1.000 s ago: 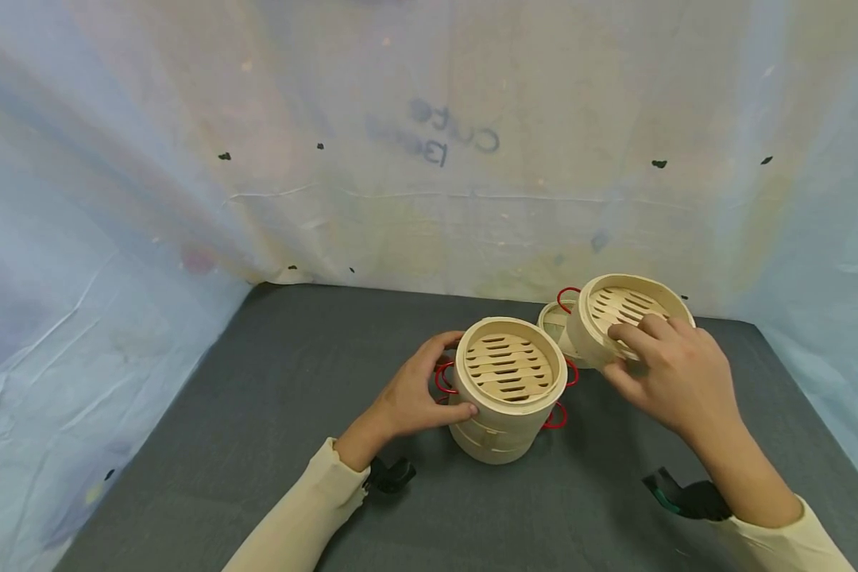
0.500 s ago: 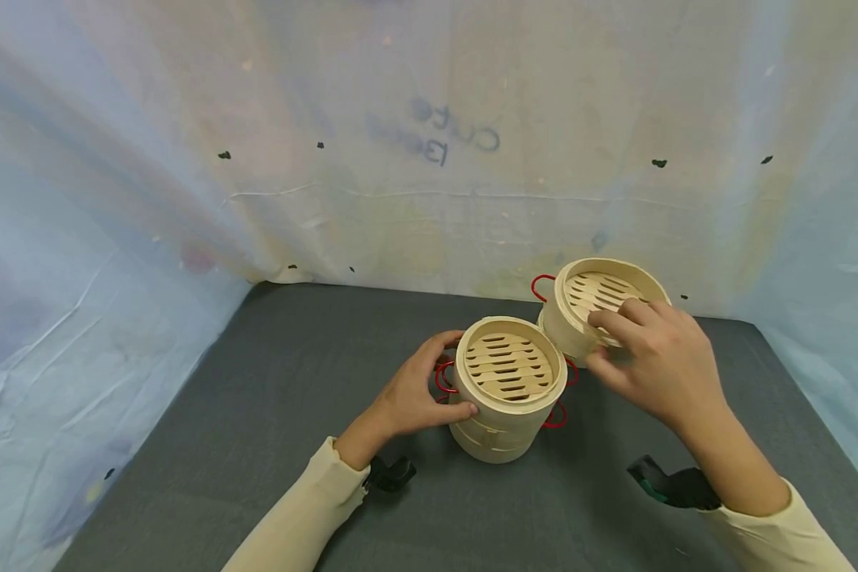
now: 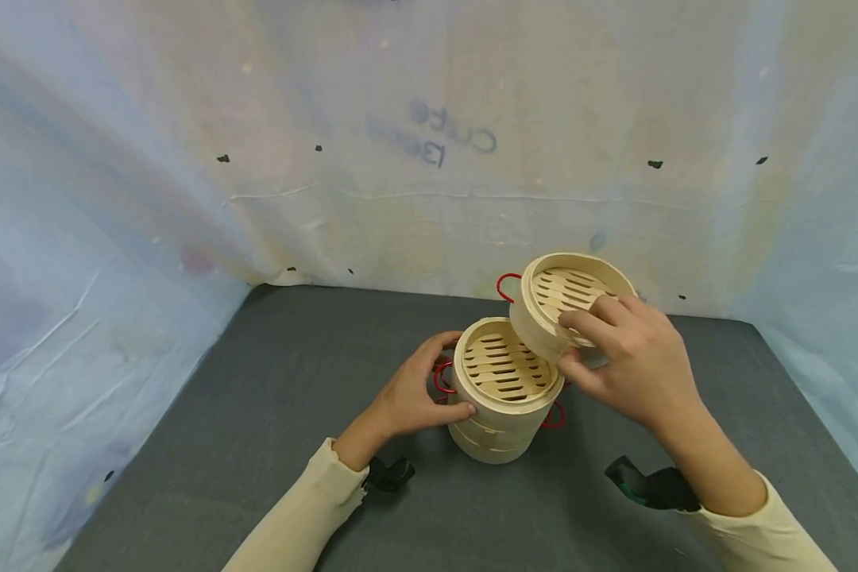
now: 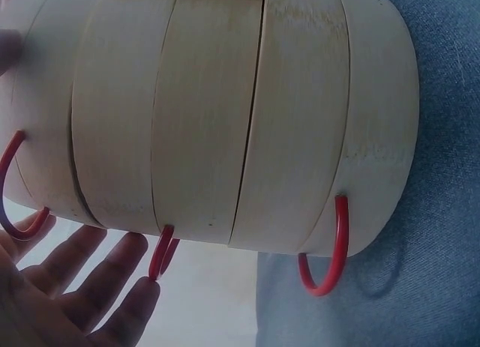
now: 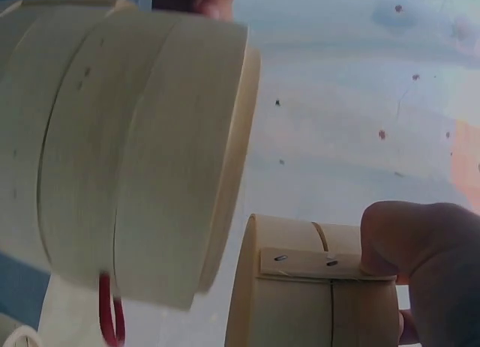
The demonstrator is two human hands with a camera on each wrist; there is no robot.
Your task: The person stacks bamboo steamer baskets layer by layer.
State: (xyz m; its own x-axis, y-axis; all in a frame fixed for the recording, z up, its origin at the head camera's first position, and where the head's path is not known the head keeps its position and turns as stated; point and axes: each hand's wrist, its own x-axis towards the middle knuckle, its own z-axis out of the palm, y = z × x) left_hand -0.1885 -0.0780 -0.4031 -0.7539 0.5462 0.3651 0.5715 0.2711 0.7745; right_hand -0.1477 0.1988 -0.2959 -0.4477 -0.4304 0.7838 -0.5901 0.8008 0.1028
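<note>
A stack of bamboo steamer baskets [image 3: 496, 435] stands upright on the dark table, its slatted top tier open upward and red loop handles [image 4: 335, 249] at its sides. My left hand [image 3: 416, 393] holds the stack's left side, thumb at the front and fingers reaching behind. Another bamboo steamer tier [image 3: 529, 319], slatted with a red handle, is in the air, tilted, overlapping the stack's back right rim. My right hand [image 3: 636, 357] pinches its near right wall between thumb and fingers. The right wrist view shows this tier [image 5: 300, 309] apart from the stack [image 5: 142, 152].
The dark table [image 3: 314, 349] meets a pale patterned sheet [image 3: 429, 222] hanging at the back and sides. A black wrist camera [image 3: 654, 486] is strapped to the right wrist, and another black camera [image 3: 392, 474] to the left. A pale rounded rim [image 5: 21, 336] shows low in the right wrist view.
My right hand has carried the steamer tier leftward and a little up, from the back right to over the stack's edge. The left hand and the stack have stayed put.
</note>
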